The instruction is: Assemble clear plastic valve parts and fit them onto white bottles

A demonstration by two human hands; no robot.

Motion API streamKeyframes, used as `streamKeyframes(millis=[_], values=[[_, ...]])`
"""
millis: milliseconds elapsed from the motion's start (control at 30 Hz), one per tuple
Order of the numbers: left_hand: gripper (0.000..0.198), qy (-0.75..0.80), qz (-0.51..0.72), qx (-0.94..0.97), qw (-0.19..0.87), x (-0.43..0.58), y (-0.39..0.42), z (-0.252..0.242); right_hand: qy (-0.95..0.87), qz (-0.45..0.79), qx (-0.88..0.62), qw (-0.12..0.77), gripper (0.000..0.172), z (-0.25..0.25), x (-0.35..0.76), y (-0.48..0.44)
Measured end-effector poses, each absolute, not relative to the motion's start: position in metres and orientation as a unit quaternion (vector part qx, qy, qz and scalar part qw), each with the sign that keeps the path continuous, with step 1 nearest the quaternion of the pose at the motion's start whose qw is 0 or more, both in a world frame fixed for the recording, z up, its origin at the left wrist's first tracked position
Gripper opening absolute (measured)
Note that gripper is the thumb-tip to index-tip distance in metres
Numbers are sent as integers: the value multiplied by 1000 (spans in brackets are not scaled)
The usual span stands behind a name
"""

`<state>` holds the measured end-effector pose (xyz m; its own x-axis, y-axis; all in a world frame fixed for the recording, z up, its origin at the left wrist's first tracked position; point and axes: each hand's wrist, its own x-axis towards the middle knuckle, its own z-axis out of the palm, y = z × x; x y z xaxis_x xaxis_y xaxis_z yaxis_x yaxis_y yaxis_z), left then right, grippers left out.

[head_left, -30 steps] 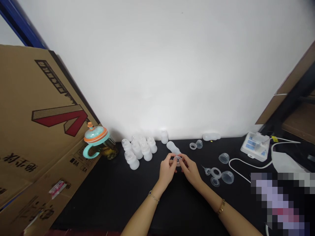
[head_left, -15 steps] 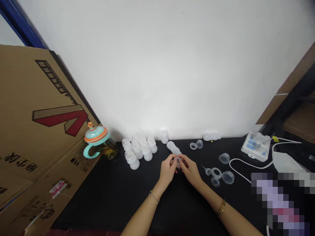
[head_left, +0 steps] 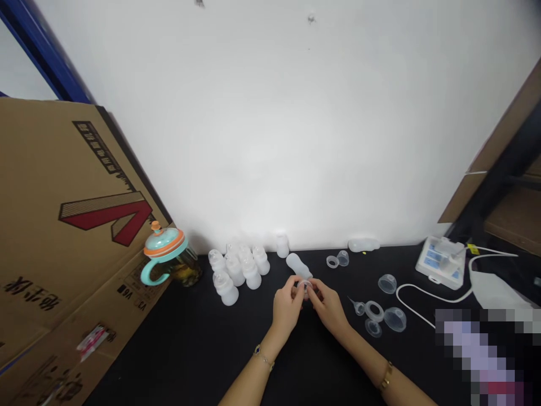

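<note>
Your black table [head_left: 190, 349] carries a cluster of frosted bottles [head_left: 239, 269] toward the back, with a teal-handled cup [head_left: 165, 254] to their left. A frosted silicone piece [head_left: 298, 266] lies near the middle, while clear funnels [head_left: 394, 319], a silicone ring [head_left: 374, 310], white tubing [head_left: 439, 298] and a white pump unit [head_left: 440, 263] sit to your right.

2 bare hands [head_left: 287, 310] and forearms [head_left: 247, 380], a thin chain bracelet [head_left: 263, 357] on the left wrist, a gold bangle [head_left: 385, 376] on the right.
</note>
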<state>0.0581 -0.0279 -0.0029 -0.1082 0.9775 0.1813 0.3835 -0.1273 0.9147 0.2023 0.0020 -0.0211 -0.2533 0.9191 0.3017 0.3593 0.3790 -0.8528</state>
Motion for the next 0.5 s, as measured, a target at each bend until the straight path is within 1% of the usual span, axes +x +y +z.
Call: streamKeyframes(millis=[200, 400, 500], values=[[30, 602, 442, 599, 288, 58, -26, -6, -714, 336, -436, 432, 39, -20, 202, 2], [29, 602, 433, 619, 259, 58, -26, -2, -718, 308, -422, 459, 36, -23, 202, 4], [30, 594, 452, 607, 273, 57, -26, -2, -711, 311, -435, 457, 38, -25, 202, 4]])
